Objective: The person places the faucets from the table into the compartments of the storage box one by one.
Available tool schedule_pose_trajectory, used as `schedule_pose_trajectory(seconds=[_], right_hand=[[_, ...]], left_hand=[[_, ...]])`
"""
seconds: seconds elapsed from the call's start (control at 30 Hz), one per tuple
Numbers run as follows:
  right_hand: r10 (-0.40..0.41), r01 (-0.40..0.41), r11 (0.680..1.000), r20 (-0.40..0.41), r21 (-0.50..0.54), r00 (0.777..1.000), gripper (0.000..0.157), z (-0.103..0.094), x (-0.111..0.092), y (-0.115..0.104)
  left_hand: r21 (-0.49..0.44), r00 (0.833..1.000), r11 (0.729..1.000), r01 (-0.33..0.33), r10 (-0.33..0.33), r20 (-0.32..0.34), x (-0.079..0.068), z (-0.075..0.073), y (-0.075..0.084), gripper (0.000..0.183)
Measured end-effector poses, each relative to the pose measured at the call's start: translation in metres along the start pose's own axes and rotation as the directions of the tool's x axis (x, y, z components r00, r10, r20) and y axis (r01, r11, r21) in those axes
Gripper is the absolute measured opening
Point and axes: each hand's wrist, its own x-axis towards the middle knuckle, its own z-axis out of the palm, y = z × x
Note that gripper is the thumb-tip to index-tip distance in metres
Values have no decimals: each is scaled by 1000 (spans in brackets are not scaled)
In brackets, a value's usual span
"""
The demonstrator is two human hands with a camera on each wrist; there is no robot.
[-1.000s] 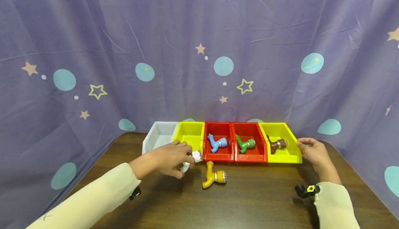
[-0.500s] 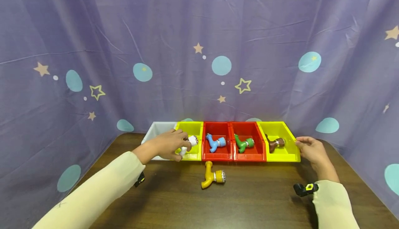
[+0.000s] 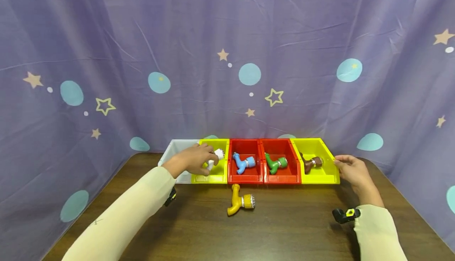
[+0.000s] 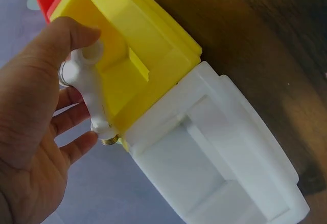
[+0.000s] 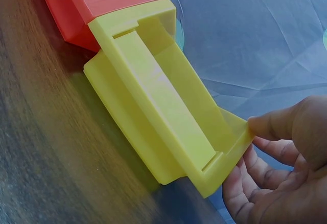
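My left hand (image 3: 193, 159) grips a white tap (image 4: 93, 93) by its body, between thumb and fingertips. The tap is over the left yellow bin (image 3: 209, 179); its white knob points right in the head view, and whether it touches the bin floor I cannot tell. At the row's far end, my right hand (image 3: 355, 175) pinches the outer side wall of the right yellow bin (image 5: 153, 111) between thumb and fingers. A brown tap (image 3: 311, 164) lies in that bin. In front of the row, a mustard-yellow tap (image 3: 237, 201) lies on the table.
Between the yellow bins stand two red bins (image 3: 246, 179), one with a blue tap (image 3: 243, 164), the other with a green tap (image 3: 275, 164). A white bin (image 3: 172, 149) ends the row on the left, partly behind my left hand. Behind hangs a purple curtain (image 3: 199, 75).
My left hand has carried the white tap from in front of the bins up and back over the left yellow bin. My right hand keeps its hold on the right bin's wall.
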Motion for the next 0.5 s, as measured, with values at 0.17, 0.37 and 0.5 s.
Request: schedule_pose_trajectory(seconds=[0.17,0.37,0.5], right_hand=[[7,-7,1000,3,-7,1000,44,0,1,1],[7,-7,1000,8,1,1000,43,0,1,2],[5,-5,1000,2,17,1000,43,0,1,2]], left_hand=[[25,1000,1000,10,-10,19,8,3,-5,30],[66,999,998,13,-16,47,15,3,-7,30],[75,998,997,12,-16,63,19,4,-6,28]])
